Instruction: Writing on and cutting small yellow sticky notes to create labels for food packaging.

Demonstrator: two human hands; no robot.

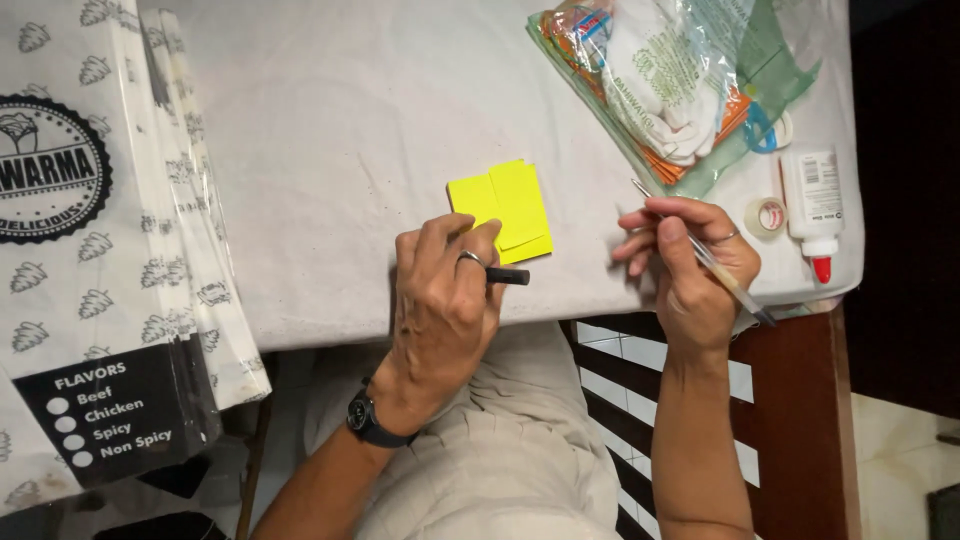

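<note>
A yellow paper [503, 210], folded, lies on the white tablecloth [340, 150]. The left hand [440, 300] rests just below the paper, fingers closed around a black pen [508, 276] and touching the paper's lower edge. Right of the paper, the right hand [690, 265] pinches a thin brush [700, 250]. Further right lie a tape roll [767, 215] and glue bottle [812, 205]; above them, a plastic bag [670, 80].

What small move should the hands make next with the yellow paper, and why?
Probably bring the right hand with its thin metal tool over to the folded yellow paper. The left hand already pins its lower edge, while the tool is off to the side.
</note>
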